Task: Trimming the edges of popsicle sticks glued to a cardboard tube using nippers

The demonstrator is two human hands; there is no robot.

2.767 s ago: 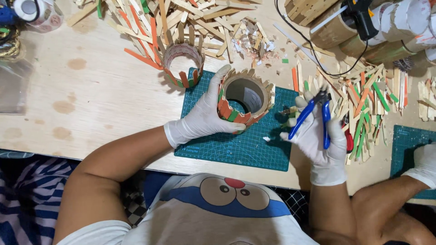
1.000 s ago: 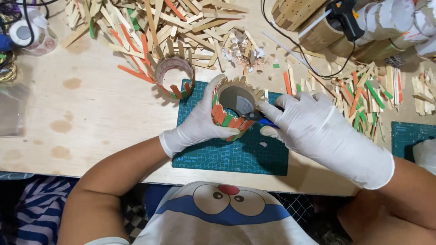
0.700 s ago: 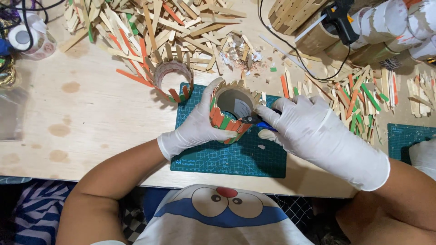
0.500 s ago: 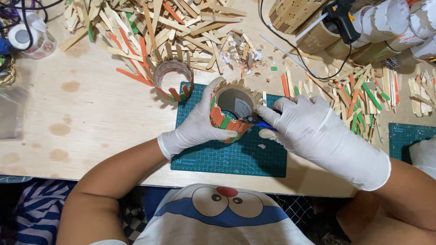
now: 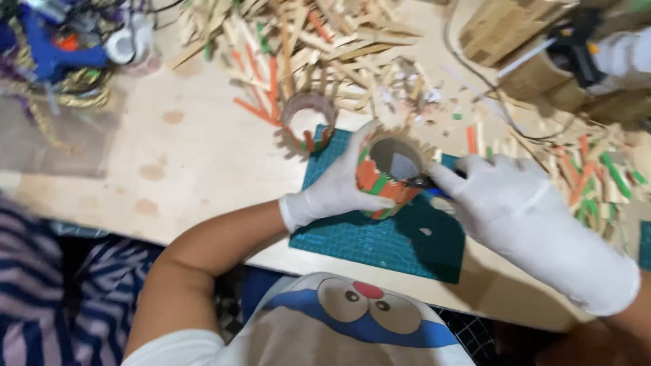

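Observation:
My left hand (image 5: pixel 336 188), in a white glove, grips the side of a round holder (image 5: pixel 384 177) made of orange, green and plain wooden sticks, tilted above a green cutting mat (image 5: pixel 366 237). My right hand (image 5: pixel 505 203), also gloved, holds blue-handled cutters (image 5: pixel 434 184) with the tip at the holder's rim. A second stick ring (image 5: pixel 308 122) stands just behind the mat's far left corner.
Loose plain and coloured sticks (image 5: pixel 305 41) are heaped across the back of the wooden table (image 5: pixel 169 169). A glue gun with its cable (image 5: pixel 576 47) lies at the far right, tape rolls and tangled cords (image 5: pixel 74 54) at the far left. More coloured sticks (image 5: pixel 597 176) lie to the right.
My right hand came in from the right with the cutters and reached the holder's rim. The view has since shifted so the table sits further right and looks blurred.

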